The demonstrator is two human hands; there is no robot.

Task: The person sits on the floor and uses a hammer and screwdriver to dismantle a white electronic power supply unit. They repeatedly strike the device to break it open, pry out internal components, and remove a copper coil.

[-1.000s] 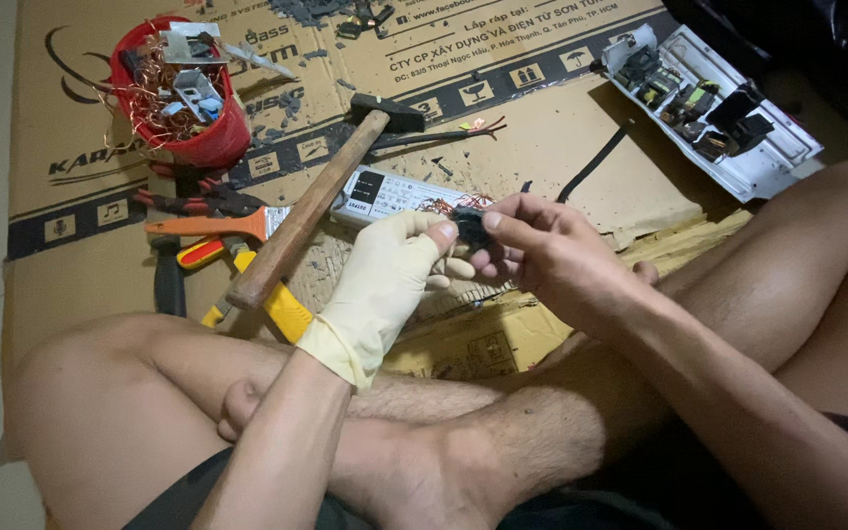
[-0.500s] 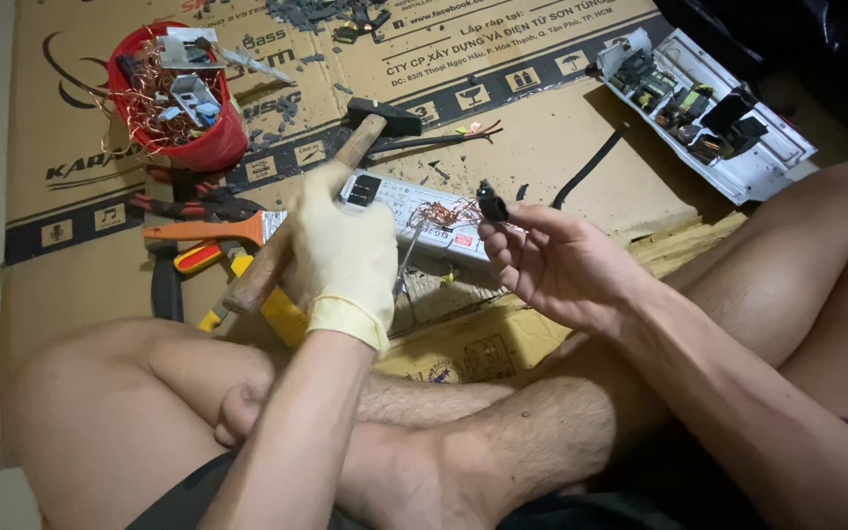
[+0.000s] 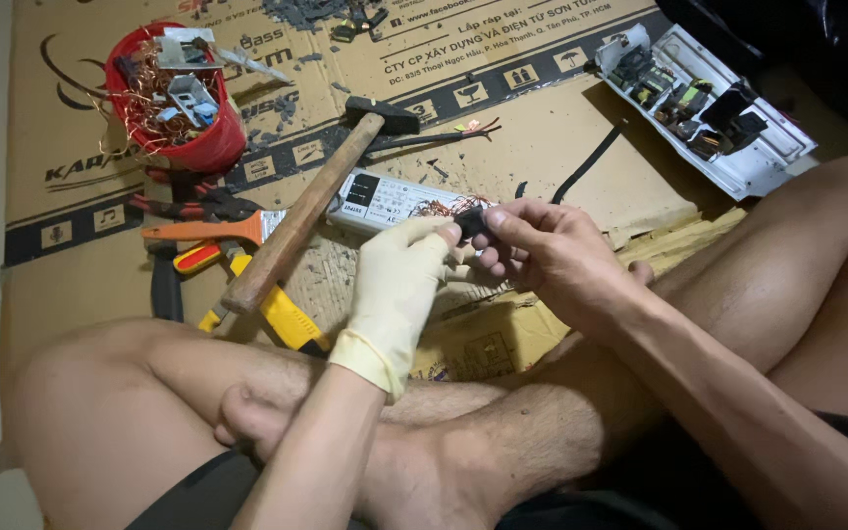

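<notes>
The flattened cardboard sheet point(image 3: 561, 137) on the floor carries the same spread as half a second ago: the red bowl point(image 3: 188, 108) of copper wire scrap, the wooden-handled hammer point(image 3: 296, 231), the orange-handled pliers point(image 3: 198, 231), the opened white casing point(image 3: 718, 108) with its electronic parts, and the long white driver box point(image 3: 385, 199) just beyond the hands. What has changed is the gloved left hand point(image 3: 395, 294): half a second ago it was lifted apart, back toward the camera, and now it has come back in so that its fingertips meet the bare right hand point(image 3: 552, 255) over the crossed legs. Both hands are now closed on the small black component point(image 3: 470, 222), pinched between thumb and fingers from either side, so the work on that piece appears to be taken up again with two hands. The piece is dark, blocky and small, held above the cardboard just in front of the driver box; its finer detail is too small to tell.
</notes>
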